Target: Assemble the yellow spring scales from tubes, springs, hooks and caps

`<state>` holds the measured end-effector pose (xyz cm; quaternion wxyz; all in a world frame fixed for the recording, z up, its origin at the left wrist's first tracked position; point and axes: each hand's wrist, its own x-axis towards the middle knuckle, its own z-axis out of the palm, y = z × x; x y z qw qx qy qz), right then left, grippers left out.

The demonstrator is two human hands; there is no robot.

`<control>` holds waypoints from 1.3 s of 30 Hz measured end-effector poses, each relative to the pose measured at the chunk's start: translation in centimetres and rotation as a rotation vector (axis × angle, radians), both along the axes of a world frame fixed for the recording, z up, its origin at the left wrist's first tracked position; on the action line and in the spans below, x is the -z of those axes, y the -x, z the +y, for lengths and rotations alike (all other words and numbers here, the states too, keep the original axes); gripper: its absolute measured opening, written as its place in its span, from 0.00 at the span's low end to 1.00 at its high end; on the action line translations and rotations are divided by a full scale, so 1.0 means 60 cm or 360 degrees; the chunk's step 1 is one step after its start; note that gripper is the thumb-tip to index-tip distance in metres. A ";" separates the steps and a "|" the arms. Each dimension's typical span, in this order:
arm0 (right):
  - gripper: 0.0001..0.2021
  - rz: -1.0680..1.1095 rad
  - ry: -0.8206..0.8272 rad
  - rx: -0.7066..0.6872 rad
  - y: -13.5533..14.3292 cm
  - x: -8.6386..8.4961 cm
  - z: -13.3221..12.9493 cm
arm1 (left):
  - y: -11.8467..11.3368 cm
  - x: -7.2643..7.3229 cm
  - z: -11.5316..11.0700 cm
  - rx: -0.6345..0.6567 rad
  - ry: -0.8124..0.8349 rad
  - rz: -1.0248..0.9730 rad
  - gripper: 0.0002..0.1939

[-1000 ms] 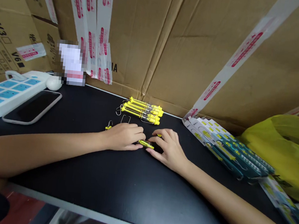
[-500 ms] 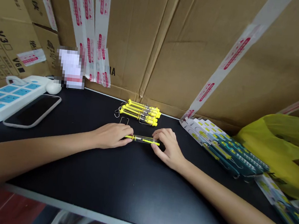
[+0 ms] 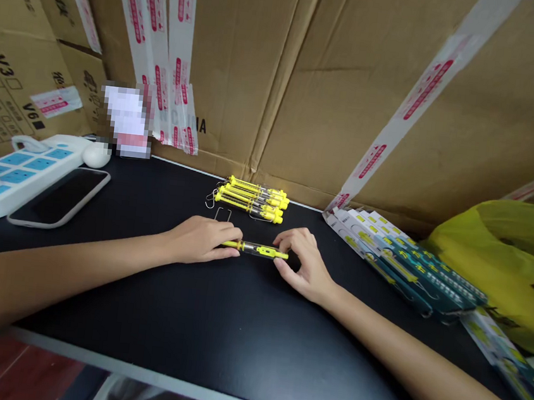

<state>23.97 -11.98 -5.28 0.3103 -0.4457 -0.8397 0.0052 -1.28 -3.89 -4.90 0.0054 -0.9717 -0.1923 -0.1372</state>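
Note:
A slim tubular spring scale (image 3: 264,250), clear with yellow parts, lies level between my two hands, just above or on the black table. My left hand (image 3: 200,241) is closed around its left end, where a yellow stem shows by the fingertips. At the other end, the thumb and fingers of my right hand (image 3: 306,264) pinch the yellow tip. Just beyond my left hand lies a bent wire piece (image 3: 223,212), partly hidden by the fingers. Behind it, several yellow spring scales (image 3: 250,201) with wire hooks rest in a pile.
Printed packages (image 3: 404,259) overlap on the right beside a yellow plastic bag (image 3: 495,249). On the left are a phone (image 3: 60,197) and a white power strip (image 3: 22,168). Large taped cardboard boxes (image 3: 354,94) wall off the black table's (image 3: 233,336) back edge.
The yellow part inside the clear tube has turned, showing its flat slotted face instead of a thin edge. Both hands keep their hold and have barely shifted.

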 end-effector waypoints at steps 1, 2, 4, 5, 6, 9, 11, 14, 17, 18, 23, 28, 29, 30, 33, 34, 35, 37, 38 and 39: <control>0.06 0.0022 -0.0001 -0.0006 0.000 0.000 0.000 | 0.000 0.000 0.001 -0.0003 -0.0003 -0.0008 0.16; 0.06 0.0046 -0.0004 -0.0011 0.000 0.000 0.000 | -0.001 -0.001 0.001 -0.0002 -0.0014 -0.0018 0.16; 0.06 0.0113 -0.0017 -0.0021 -0.001 0.000 0.000 | -0.002 -0.001 0.001 0.0008 -0.0066 -0.0031 0.17; 0.05 0.0156 -0.0017 -0.0026 -0.001 -0.001 0.001 | -0.002 -0.002 0.001 0.0014 -0.0100 -0.0034 0.16; 0.05 0.0203 -0.0010 -0.0030 -0.002 -0.001 0.001 | -0.002 -0.002 0.001 0.0020 -0.0129 -0.0032 0.16; 0.05 0.0372 0.0043 -0.0045 -0.004 -0.001 0.002 | -0.003 -0.002 0.002 0.0024 -0.0171 -0.0032 0.14; 0.05 0.0522 0.0095 -0.0056 -0.006 0.000 0.003 | -0.002 0.000 0.003 0.0019 -0.0158 -0.0033 0.14; 0.07 0.0794 0.0192 -0.0045 -0.009 0.003 0.007 | -0.002 0.003 0.004 0.0003 -0.0120 -0.0017 0.14; 0.09 0.1082 0.0286 0.0006 -0.013 0.005 0.013 | -0.001 0.004 0.005 -0.0023 -0.0109 0.0007 0.15; 0.09 0.1169 0.0300 0.0024 -0.015 0.004 0.016 | -0.001 0.004 0.005 -0.0032 -0.0117 0.0013 0.15; 0.09 0.1484 0.0303 0.0073 -0.026 -0.007 0.028 | -0.002 0.005 0.005 -0.0063 -0.0202 0.0045 0.15; 0.08 0.1700 0.0329 0.0039 -0.027 -0.021 0.029 | -0.002 0.004 0.004 -0.0095 -0.0248 0.0031 0.15; 0.08 0.1745 0.0336 0.0032 -0.027 -0.023 0.030 | -0.002 0.004 0.004 -0.0094 -0.0257 0.0026 0.16; 0.08 0.1794 0.0340 0.0023 -0.027 -0.024 0.030 | -0.002 0.004 0.004 -0.0093 -0.0267 0.0020 0.16; 0.08 0.1901 0.0340 0.0006 -0.030 -0.031 0.032 | -0.002 0.006 0.005 -0.0086 -0.0288 0.0005 0.17; 0.08 0.1917 0.0335 0.0005 -0.032 -0.033 0.033 | -0.002 0.007 0.006 -0.0080 -0.0292 0.0001 0.17; 0.08 0.1923 0.0330 0.0003 -0.035 -0.036 0.034 | -0.002 0.007 0.006 -0.0074 -0.0295 -0.0003 0.17; 0.08 0.1928 0.0321 -0.0002 -0.040 -0.041 0.035 | -0.002 0.008 0.007 -0.0064 -0.0305 -0.0014 0.17; 0.08 0.1935 0.0315 -0.0004 -0.042 -0.043 0.035 | -0.002 0.008 0.007 -0.0061 -0.0311 -0.0021 0.17; 0.07 0.1942 0.0312 -0.0007 -0.043 -0.045 0.035 | -0.001 0.009 0.007 -0.0058 -0.0316 -0.0028 0.18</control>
